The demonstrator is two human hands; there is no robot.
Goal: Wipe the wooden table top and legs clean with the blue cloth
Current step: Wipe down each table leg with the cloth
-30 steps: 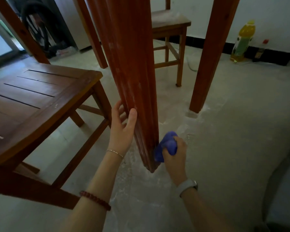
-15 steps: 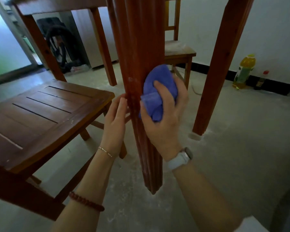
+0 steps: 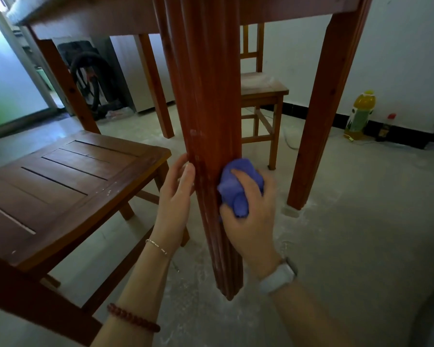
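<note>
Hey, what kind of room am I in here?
Probably a dining room in a home: a wooden table leg being wiped with a blue cloth, wooden chairs around it, and a bottle on the floor by the wall.

My right grip [image 3: 251, 216] bunches the blue cloth [image 3: 238, 186] against the near desk leg [image 3: 208, 136], my thumb curled over the wad. My left grip [image 3: 176, 199] rests on the opposite face of that leg, fingers straight against the wood. Left of my left grip stands a slatted wooden chair [image 3: 68, 179]. Beyond my right grip another desk leg [image 3: 318, 126] meets the dusty floor [image 3: 348, 234], with a yellow bottle [image 3: 360, 113] by the wall.
</note>
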